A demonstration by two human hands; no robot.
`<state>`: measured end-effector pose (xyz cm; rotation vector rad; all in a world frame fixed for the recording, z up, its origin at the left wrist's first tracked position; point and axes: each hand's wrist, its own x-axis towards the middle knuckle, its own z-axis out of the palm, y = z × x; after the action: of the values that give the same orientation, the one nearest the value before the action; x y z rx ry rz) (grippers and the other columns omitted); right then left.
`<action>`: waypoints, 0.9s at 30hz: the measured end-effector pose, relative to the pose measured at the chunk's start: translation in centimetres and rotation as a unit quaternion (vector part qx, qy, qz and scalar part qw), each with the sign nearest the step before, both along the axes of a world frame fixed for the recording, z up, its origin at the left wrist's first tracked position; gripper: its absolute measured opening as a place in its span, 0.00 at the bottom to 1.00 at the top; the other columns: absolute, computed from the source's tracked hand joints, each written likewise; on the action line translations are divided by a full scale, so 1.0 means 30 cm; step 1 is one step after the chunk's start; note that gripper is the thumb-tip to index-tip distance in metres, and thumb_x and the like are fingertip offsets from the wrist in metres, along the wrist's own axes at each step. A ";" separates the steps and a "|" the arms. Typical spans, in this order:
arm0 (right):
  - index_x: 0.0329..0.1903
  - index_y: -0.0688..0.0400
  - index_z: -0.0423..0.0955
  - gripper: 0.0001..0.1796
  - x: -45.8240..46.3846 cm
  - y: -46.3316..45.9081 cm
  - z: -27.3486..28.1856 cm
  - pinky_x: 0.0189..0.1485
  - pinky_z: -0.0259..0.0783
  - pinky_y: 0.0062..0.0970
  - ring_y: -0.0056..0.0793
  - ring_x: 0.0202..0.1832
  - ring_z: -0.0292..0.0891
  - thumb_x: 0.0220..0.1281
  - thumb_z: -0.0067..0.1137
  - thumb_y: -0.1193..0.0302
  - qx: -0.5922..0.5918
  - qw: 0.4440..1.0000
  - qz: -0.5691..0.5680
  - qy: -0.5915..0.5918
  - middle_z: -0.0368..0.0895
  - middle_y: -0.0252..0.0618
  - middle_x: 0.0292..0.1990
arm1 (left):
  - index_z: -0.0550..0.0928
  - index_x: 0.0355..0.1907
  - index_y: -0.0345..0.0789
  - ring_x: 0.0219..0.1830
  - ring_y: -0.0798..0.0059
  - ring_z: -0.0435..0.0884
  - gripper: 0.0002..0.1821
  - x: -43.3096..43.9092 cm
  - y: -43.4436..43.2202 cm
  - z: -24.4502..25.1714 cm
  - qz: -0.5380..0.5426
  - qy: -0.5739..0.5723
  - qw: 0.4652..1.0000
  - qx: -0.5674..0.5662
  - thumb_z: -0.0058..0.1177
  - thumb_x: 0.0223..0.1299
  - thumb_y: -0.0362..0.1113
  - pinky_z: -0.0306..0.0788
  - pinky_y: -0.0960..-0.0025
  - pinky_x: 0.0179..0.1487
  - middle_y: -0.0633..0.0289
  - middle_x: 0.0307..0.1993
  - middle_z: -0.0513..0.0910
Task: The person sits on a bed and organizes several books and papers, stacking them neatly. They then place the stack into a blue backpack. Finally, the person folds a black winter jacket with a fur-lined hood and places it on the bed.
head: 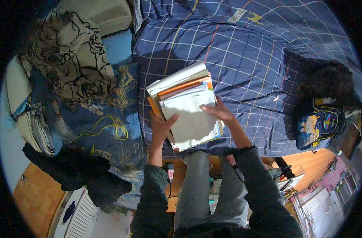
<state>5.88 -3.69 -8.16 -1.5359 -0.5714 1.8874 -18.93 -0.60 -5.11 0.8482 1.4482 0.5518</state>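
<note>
Between my two hands is a thick stack of books and papers (188,122), held just above my knees at the edge of the bed. A white sheet or cover lies on top, and orange and white edges stick out at the far end. My left hand (162,126) grips the stack's left side, thumb over the top. On the opposite side, my right hand (221,110) holds it the same way, with its thumb resting on the top sheet. The fingers of both hands are hidden beneath or behind the stack.
A dark blue checked bedspread (240,71) spreads ahead. To the left are a rose-patterned pillow (80,59), a yellow cord (118,131), a dark garment (88,175) and a pile of folded papers or cloth (39,131). A cartoon-printed backpack (317,126) sits at right.
</note>
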 end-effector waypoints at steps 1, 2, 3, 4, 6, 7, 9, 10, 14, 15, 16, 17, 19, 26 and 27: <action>0.60 0.69 0.59 0.48 0.011 -0.022 0.026 0.53 0.69 0.31 0.31 0.50 0.72 0.43 0.72 0.53 0.021 0.999 -0.023 0.011 0.74 0.46 0.49 | 0.53 0.61 0.29 0.48 0.68 0.76 0.51 0.023 -0.002 0.029 -0.009 -0.002 1.000 0.008 0.73 0.38 0.39 0.73 0.66 0.50 0.53 0.48 0.74; 0.61 0.68 0.59 0.47 0.026 -0.050 0.060 0.54 0.68 0.31 0.30 0.50 0.71 0.43 0.72 0.54 0.031 0.997 -0.064 0.010 0.74 0.44 0.49 | 0.53 0.61 0.29 0.49 0.67 0.76 0.52 0.043 -0.006 0.063 -0.020 -0.005 1.000 0.015 0.74 0.37 0.38 0.73 0.65 0.51 0.53 0.49 0.73; 0.61 0.68 0.58 0.47 0.041 -0.079 0.100 0.55 0.68 0.30 0.29 0.51 0.71 0.43 0.72 0.56 0.046 0.994 -0.096 0.008 0.74 0.43 0.49 | 0.53 0.61 0.29 0.50 0.66 0.75 0.53 0.065 -0.010 0.095 -0.031 -0.012 0.999 0.023 0.74 0.36 0.38 0.72 0.64 0.52 0.52 0.50 0.72; 0.61 0.67 0.58 0.46 0.062 -0.107 0.142 0.56 0.66 0.31 0.31 0.52 0.70 0.44 0.72 0.58 0.047 0.994 -0.101 0.002 0.73 0.43 0.50 | 0.51 0.63 0.29 0.54 0.64 0.72 0.57 0.082 -0.013 0.127 -0.078 0.063 0.995 0.002 0.75 0.33 0.39 0.70 0.62 0.55 0.49 0.54 0.68; 0.63 0.66 0.55 0.47 0.112 -0.176 0.235 0.61 0.64 0.34 0.32 0.55 0.68 0.42 0.74 0.67 0.063 0.990 -0.126 -0.017 0.71 0.43 0.54 | 0.50 0.64 0.30 0.58 0.62 0.69 0.59 0.113 -0.051 0.202 -0.107 0.097 0.988 0.051 0.76 0.31 0.40 0.68 0.61 0.59 0.48 0.55 0.67; 0.64 0.66 0.54 0.48 0.133 -0.216 0.278 0.61 0.63 0.33 0.32 0.56 0.67 0.41 0.75 0.68 0.088 0.985 -0.138 -0.053 0.70 0.43 0.55 | 0.50 0.64 0.30 0.58 0.62 0.69 0.58 0.124 -0.062 0.228 -0.157 0.083 0.983 0.041 0.75 0.31 0.40 0.68 0.61 0.59 0.48 0.55 0.67; 0.64 0.65 0.54 0.49 0.184 -0.301 0.358 0.62 0.62 0.33 0.33 0.57 0.66 0.40 0.74 0.69 0.114 0.980 -0.126 -0.105 0.69 0.43 0.56 | 0.51 0.64 0.31 0.58 0.61 0.69 0.57 0.140 -0.079 0.266 -0.175 0.093 0.972 0.125 0.74 0.33 0.40 0.67 0.60 0.59 0.48 0.55 0.67; 0.64 0.65 0.53 0.49 0.210 -0.335 0.384 0.62 0.62 0.33 0.33 0.57 0.66 0.40 0.75 0.69 0.108 0.985 -0.096 -0.098 0.68 0.43 0.56 | 0.52 0.64 0.31 0.58 0.61 0.69 0.56 0.150 -0.085 0.273 -0.200 0.094 0.964 0.151 0.73 0.34 0.40 0.67 0.60 0.59 0.48 0.55 0.67; 0.64 0.66 0.51 0.52 0.302 -0.421 0.391 0.62 0.61 0.33 0.34 0.57 0.66 0.38 0.75 0.68 0.172 0.974 -0.030 -0.141 0.68 0.44 0.56 | 0.54 0.63 0.32 0.57 0.60 0.70 0.52 0.209 -0.070 0.203 -0.298 0.111 0.913 0.256 0.71 0.37 0.41 0.67 0.59 0.59 0.48 0.55 0.68; 0.65 0.66 0.50 0.53 0.320 -0.426 0.369 0.63 0.61 0.33 0.34 0.57 0.65 0.38 0.75 0.68 0.183 0.971 -0.016 -0.151 0.67 0.45 0.56 | 0.54 0.63 0.32 0.57 0.60 0.70 0.51 0.228 -0.068 0.170 -0.319 0.120 0.899 0.276 0.70 0.37 0.41 0.67 0.59 0.59 0.48 0.55 0.68; 0.65 0.66 0.50 0.53 0.338 -0.427 0.341 0.63 0.61 0.33 0.34 0.58 0.65 0.37 0.76 0.67 0.194 0.968 -0.003 -0.160 0.67 0.45 0.56 | 0.55 0.63 0.33 0.57 0.60 0.70 0.50 0.252 -0.064 0.130 -0.338 0.132 0.883 0.296 0.69 0.38 0.41 0.67 0.59 0.59 0.48 0.55 0.68; 0.65 0.66 0.49 0.54 0.352 -0.424 0.309 0.63 0.60 0.33 0.35 0.58 0.65 0.37 0.76 0.67 0.204 0.965 0.007 -0.167 0.67 0.45 0.56 | 0.55 0.63 0.33 0.57 0.59 0.70 0.49 0.269 -0.068 0.096 -0.355 0.145 0.869 0.313 0.69 0.39 0.41 0.66 0.58 0.59 0.48 0.56 0.68; 0.65 0.66 0.48 0.55 0.375 -0.417 0.243 0.63 0.60 0.33 0.35 0.58 0.65 0.36 0.76 0.67 0.225 0.958 0.021 -0.174 0.67 0.46 0.57 | 0.56 0.63 0.34 0.57 0.59 0.70 0.47 0.292 -0.082 0.035 -0.378 0.174 0.843 0.341 0.68 0.40 0.42 0.66 0.58 0.60 0.48 0.56 0.69; 0.66 0.67 0.44 0.60 0.430 -0.421 0.085 0.63 0.58 0.33 0.36 0.59 0.63 0.33 0.77 0.65 0.265 0.947 0.042 -0.178 0.65 0.48 0.57 | 0.60 0.62 0.36 0.57 0.57 0.71 0.41 0.253 -0.054 -0.060 -0.414 0.231 0.792 0.385 0.63 0.45 0.42 0.65 0.56 0.60 0.49 0.56 0.70; 0.66 0.67 0.43 0.61 0.437 -0.421 0.075 0.64 0.58 0.33 0.37 0.59 0.63 0.33 0.77 0.65 0.269 0.946 0.045 -0.177 0.65 0.48 0.57 | 0.60 0.62 0.36 0.57 0.57 0.71 0.40 0.247 -0.045 -0.057 -0.421 0.230 0.789 0.384 0.62 0.46 0.43 0.65 0.56 0.60 0.49 0.56 0.70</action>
<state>18.98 -16.33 -5.91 -1.4873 -1.2224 1.3504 -11.53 -1.97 -6.83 2.2637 1.0454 0.2135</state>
